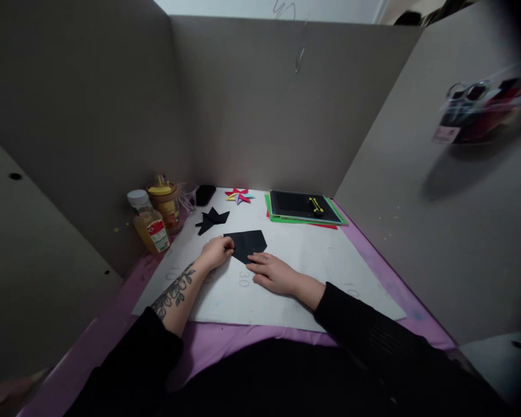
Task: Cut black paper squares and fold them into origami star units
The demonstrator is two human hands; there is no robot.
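A folded sheet of black paper (250, 240) lies on the white board, creased and pointed at its near edge. My left hand (217, 252) is closed at the paper's left edge, its fingers curled and pinching that side. My right hand (275, 273) rests palm down, with fingers stretched out and their tips touching the paper's near right edge. Just beyond my left hand lies a black folded-paper shape (212, 219) with several points. Farther back is a multicoloured paper star (238, 197).
A stack of coloured sheets (286, 218) carries a yellow-and-black cutter (315, 207). On the left stand a juice bottle (150, 223), a lidded brown cup (165, 202) and a clear cup (187, 196). Grey partitions (286, 104) enclose the table; a pouch (473, 119) hangs right.
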